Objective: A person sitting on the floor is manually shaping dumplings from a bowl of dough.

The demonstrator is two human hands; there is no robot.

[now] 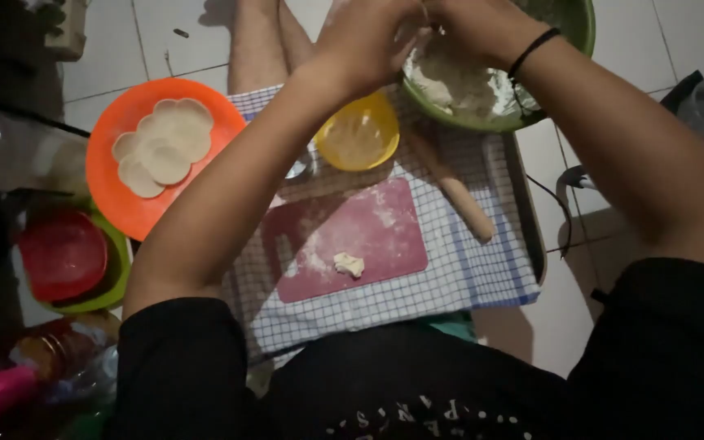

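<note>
Board: a maroon cutting board (368, 236) lies on a checked cloth (482, 269), dusted with flour, one small dough lump (349, 263) near its front edge.
Rolling pin: a wooden rolling pin (458, 195) rests just right of the board.
Left side: an orange plate (116, 195) carries flat dough rounds (165, 145); a yellow bowl (358, 134) sits beyond the board.
Hands: left hand (368, 37) and right hand (474, 24) meet, fingers curled, over the green bowl (576, 24) of dough (454, 81); whether they are pinching dough cannot be told.
</note>
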